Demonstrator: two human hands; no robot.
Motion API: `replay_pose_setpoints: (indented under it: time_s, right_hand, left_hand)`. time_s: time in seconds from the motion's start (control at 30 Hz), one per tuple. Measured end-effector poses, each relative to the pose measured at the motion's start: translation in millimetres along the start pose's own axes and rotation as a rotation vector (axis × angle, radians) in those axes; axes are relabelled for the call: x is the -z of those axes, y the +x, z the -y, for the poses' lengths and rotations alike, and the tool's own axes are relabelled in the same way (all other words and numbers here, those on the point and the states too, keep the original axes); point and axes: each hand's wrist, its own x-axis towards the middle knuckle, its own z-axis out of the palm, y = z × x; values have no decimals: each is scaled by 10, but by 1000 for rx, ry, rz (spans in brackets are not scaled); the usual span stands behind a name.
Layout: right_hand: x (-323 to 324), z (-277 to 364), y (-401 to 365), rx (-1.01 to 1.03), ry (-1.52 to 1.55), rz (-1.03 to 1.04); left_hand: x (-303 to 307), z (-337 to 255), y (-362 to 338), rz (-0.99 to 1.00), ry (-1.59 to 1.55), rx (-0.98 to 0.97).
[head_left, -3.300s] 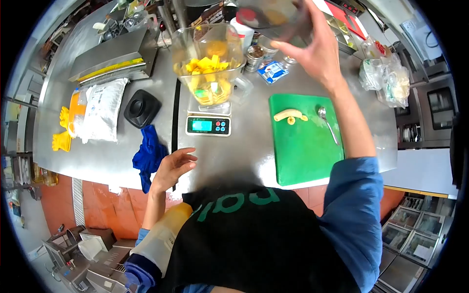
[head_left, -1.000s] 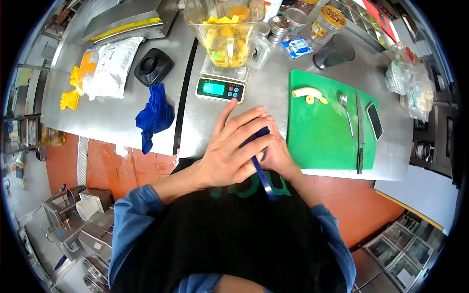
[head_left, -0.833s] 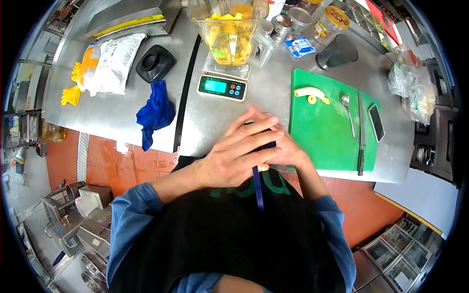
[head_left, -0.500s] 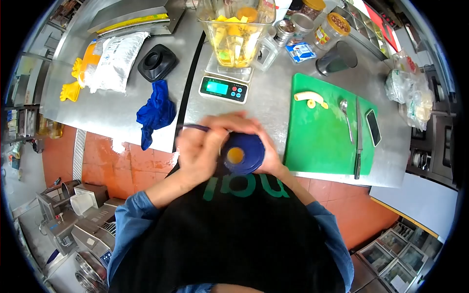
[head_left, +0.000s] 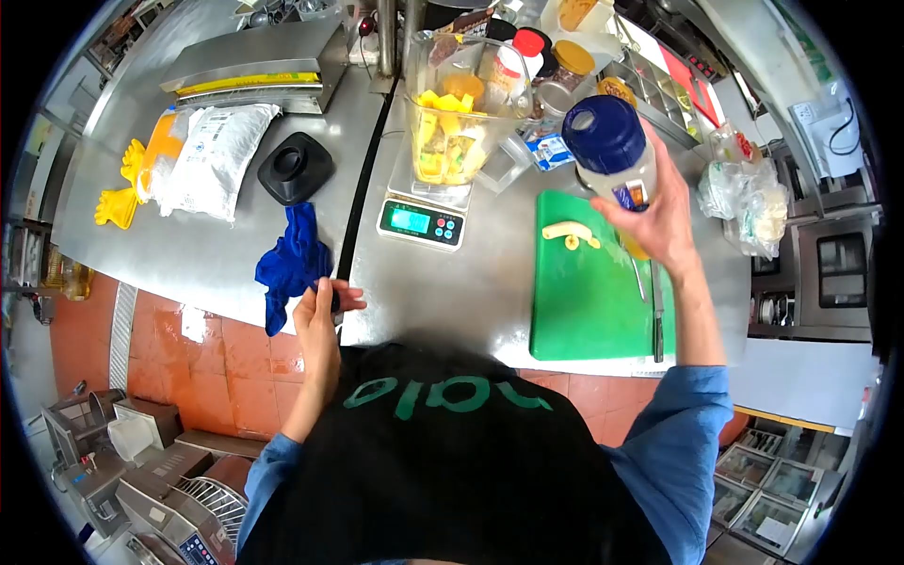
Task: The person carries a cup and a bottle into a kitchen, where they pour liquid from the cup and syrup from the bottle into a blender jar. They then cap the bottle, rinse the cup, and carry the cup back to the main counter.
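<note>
My right hand (head_left: pixel 664 207) is wrapped round a bottle (head_left: pixel 617 174) with a wide dark blue top that has a round opening. The bottle is raised over the far part of the green cutting board (head_left: pixel 574 311), and something yellow shows low in it. At the table's front edge, my left hand (head_left: pixel 318 315) pinches a small dark piece, mostly hidden by the fingers. A clear blender jug (head_left: pixel 461 122) with yellow fruit chunks stands on a digital kitchen scale (head_left: pixel 421 221) between the two hands. A peeled banana piece (head_left: pixel 570 231) and a small slice lie on the board.
A knife (head_left: pixel 658 320) and a spoon lie on the board's right side. A blue cloth (head_left: pixel 294 264), a black lid (head_left: pixel 296 168), a white bag (head_left: pixel 218 160) and yellow gloves (head_left: pixel 121 193) are on the left. Jars (head_left: pixel 573 64) crowd the back; plastic bags (head_left: pixel 749 202) sit right.
My hands, together on the bottle in front of my apron before, are now apart. The right has carried the bottle up and right; the left has moved left with the small dark piece.
</note>
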Motion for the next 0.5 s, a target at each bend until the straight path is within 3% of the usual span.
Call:
replay_pose_setpoints:
  time_s: [0.27, 0.5]
  right_hand:
    - [80, -324, 515, 55, -207, 78]
    - [98, -161, 697, 36, -376, 179]
  left_hand:
    - [117, 86, -35, 0, -1, 92]
    - [14, -6, -25, 54, -1, 85]
